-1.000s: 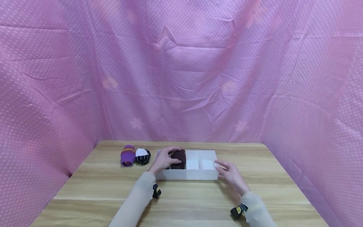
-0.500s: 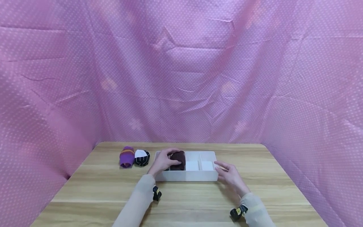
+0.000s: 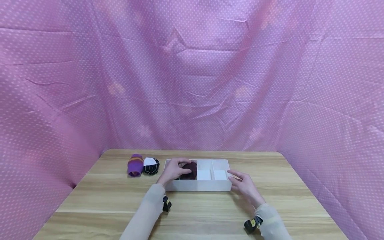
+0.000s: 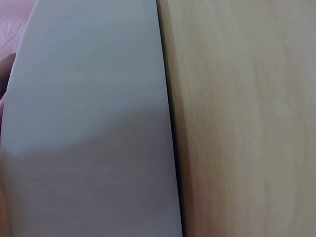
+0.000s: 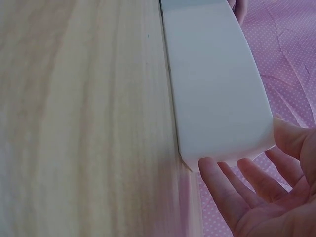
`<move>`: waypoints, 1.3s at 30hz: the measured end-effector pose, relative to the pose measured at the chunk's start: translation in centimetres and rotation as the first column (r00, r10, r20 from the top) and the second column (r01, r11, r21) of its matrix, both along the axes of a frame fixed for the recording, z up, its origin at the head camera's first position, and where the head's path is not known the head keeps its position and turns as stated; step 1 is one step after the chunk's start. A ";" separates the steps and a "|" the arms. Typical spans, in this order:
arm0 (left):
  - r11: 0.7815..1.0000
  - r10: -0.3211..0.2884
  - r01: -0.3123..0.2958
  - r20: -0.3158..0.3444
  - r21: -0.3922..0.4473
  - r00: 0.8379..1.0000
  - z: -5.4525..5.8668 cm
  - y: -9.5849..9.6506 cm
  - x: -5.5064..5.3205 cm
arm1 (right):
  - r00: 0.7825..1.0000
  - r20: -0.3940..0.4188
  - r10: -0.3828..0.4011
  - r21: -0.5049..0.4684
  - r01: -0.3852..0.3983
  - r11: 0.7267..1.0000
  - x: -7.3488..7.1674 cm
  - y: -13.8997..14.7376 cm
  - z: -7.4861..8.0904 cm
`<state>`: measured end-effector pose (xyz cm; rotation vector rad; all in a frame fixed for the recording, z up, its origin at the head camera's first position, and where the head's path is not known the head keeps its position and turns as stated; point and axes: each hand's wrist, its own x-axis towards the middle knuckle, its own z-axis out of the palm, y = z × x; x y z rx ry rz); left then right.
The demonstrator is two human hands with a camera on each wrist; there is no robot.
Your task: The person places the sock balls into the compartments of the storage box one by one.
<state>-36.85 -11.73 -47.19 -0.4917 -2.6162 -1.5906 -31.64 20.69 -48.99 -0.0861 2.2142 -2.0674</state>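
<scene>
A white divided box (image 3: 198, 185) lies lengthwise before me. My left hand (image 3: 172, 172) reaches over its left part, thumb and fingers around a dark brown rolled sock (image 3: 192, 169) in the second compartment from the left. Something dark shows in the leftmost compartment, mostly covered by that hand. At the box's right end, my right hand (image 3: 245, 187) rests its fingertips on the end wall; the right wrist view shows the fingers (image 5: 224, 190) fairly straight and the thumb by the rim. In the left wrist view the box's front wall (image 4: 89, 118) hides nearly the whole left hand.
Left of the box, a purple rolled sock (image 3: 135, 165) with an orange stripe stands beside a black-and-white rolled sock (image 3: 151, 166). The box's two right compartments show bare white floors. Pink dotted cloth (image 3: 192, 83) hangs around the wooden table (image 3: 204, 216).
The dark brown sock has sunk lower into its compartment, with my left hand still around it. The right hand stays at the box's right end.
</scene>
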 end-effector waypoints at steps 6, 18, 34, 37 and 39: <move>1.000 -0.003 0.003 0.000 -0.003 1.000 0.0 -0.1 0.0 | 1.000 0.008 -0.014 0.015 0.014 1.000 0.0 0.0 0.1; 0.999 0.033 -0.031 -0.065 0.028 0.997 0.3 0.2 -0.4 | 1.000 -0.006 -0.016 0.008 0.017 1.000 -0.1 -0.1 0.2; 0.980 0.144 -0.131 -0.079 0.153 0.986 1.5 -3.5 1.6 | 1.000 -0.010 0.015 -0.004 -0.016 1.000 -0.1 0.3 0.0; 0.968 0.200 -0.187 -0.067 0.167 0.977 1.0 -4.9 1.8 | 1.000 -0.008 0.013 -0.003 -0.013 1.000 0.1 0.4 0.0; 0.955 0.246 -0.229 -0.073 0.187 0.967 1.1 -5.7 2.1 | 1.000 -0.008 0.016 0.000 -0.016 1.000 0.2 0.5 -0.1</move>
